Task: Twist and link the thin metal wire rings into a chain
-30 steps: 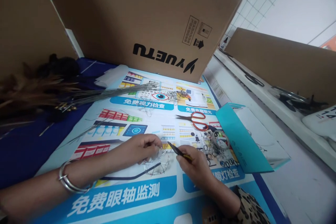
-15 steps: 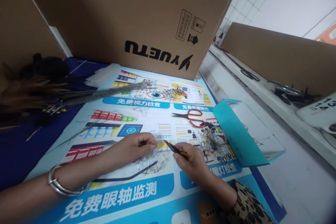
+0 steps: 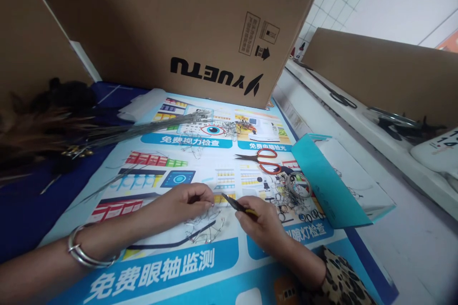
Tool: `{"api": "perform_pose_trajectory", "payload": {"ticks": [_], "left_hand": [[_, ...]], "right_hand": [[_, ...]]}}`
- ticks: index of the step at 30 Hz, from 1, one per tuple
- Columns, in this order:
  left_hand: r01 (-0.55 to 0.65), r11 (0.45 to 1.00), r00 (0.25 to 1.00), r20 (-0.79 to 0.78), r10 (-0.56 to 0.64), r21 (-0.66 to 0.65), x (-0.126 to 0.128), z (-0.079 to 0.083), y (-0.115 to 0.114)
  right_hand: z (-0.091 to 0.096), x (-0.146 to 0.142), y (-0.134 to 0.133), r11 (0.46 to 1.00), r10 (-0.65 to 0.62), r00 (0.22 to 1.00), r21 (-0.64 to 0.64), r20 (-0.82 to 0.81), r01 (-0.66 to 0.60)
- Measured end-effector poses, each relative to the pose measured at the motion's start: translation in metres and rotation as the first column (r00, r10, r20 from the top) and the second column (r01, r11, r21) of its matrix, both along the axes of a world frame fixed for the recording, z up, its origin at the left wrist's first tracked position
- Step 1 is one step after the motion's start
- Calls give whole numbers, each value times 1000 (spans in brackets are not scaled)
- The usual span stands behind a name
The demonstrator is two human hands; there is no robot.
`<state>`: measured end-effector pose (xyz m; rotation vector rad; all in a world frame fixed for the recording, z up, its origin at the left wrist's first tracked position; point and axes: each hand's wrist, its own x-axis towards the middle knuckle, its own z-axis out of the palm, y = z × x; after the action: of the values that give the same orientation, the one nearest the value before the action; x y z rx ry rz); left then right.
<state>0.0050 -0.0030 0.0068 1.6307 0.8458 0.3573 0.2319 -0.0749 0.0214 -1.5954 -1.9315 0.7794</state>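
My right hand [image 3: 263,221] is wrapped around dark-jawed pliers [image 3: 234,203] with yellow and black handles. Their narrow tip points left, just short of my left hand [image 3: 193,202]. That hand is closed in a pinch, thumb against fingers; whatever it holds is too small to make out. Below the left fingers lies a loose heap of bent thin wire pieces [image 3: 207,229]. Right of the pliers sits a tangle of wire bits and dark rings [image 3: 293,193]. Red-handled scissors [image 3: 267,161] lie beyond the pliers.
A bundle of long thin wires [image 3: 153,126] stretches across the left back. A printed sheet [image 3: 229,290] covers the table. At the right stands a turquoise open box [image 3: 322,176] with wire pieces in it. A large cardboard box [image 3: 200,24] rises behind. Dark feathery material [image 3: 60,97] lies left.
The view has shifted slightly. Both hands keep nearly the same pose, with the pliers' tip still close to the left fingers.
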Motion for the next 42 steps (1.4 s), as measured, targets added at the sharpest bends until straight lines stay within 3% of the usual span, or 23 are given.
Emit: {"api": "perform_pose_trajectory", "payload": {"ticks": [8, 23, 33, 38, 42], "left_hand": [[44, 996, 998, 49, -40, -83, 2, 9, -3], [49, 972, 994, 104, -25, -229, 3, 7, -5], [92, 962, 990, 129, -60, -256, 3, 6, -5], [74, 994, 994, 91, -66, -85, -2, 8, -3], [150, 986, 979, 126, -158, 71, -11, 11, 3]], "right_hand": [[-8, -2, -2, 999, 31, 1000, 36, -6, -31], [1, -8, -1, 996, 87, 996, 10, 6, -87], [1, -3, 0, 992, 83, 982, -80, -171, -97], [3, -3, 1, 990, 38, 962, -119, -270, -72], [4, 2, 2, 999, 0, 996, -32, -87, -3]]}}
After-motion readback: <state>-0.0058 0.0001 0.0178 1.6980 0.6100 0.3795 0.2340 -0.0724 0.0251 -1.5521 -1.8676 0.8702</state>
